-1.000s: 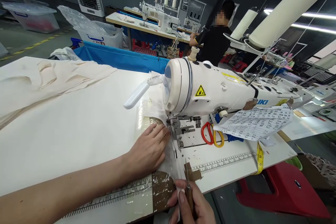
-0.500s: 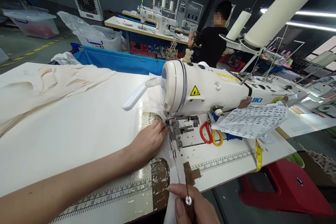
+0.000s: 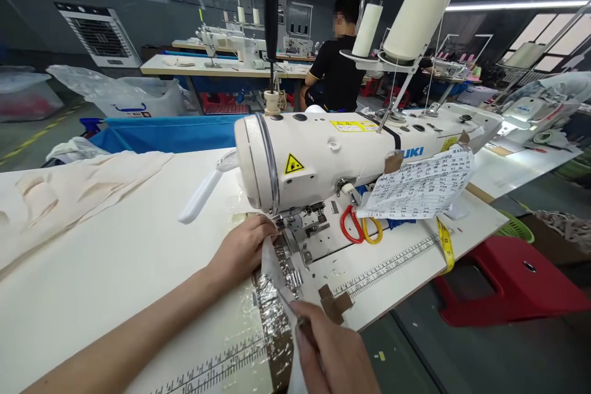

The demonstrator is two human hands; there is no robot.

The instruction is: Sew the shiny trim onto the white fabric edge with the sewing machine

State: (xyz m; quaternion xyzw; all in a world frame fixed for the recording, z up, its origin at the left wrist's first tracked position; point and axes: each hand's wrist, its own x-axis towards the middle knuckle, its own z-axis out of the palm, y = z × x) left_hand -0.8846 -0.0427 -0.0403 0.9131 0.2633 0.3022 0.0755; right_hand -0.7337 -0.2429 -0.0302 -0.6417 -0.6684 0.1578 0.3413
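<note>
Dark grey walls and long tube lights enclosed a sewing room; a seated person in a black shirt (image 3: 339, 71) faced away, beyond a bright blue fabric trough (image 3: 175, 133). Across the smooth white worktop (image 3: 138, 265) extended a white, rounded sewing machine (image 3: 314, 157), with a yellow warning triangle on its side; a narrow strip of thin white cloth (image 3: 273, 263) ran from just beside its presser area towards the near edge, over shiny brown tape (image 3: 270, 301). The left hand (image 3: 242, 245) lay at the strip's far end, fingers bent together; whether they pinched or merely pressed the cloth could not be told. The right hand (image 3: 330, 348) was closed around a slender metal awl (image 3: 287, 306), its shaft directed at the strip, its handle mostly hidden by the fingers; the strip's near end passed just beside this hand. Red-and-yellow-handled scissors (image 3: 352, 226) lay right of the machine's working end; near them hung a handwritten white paper sheet (image 3: 418, 184); a yellow measuring tape (image 3: 446, 247) draped over the worktop's edge; loose cream fabric (image 3: 92, 194) occupied the left.
</note>
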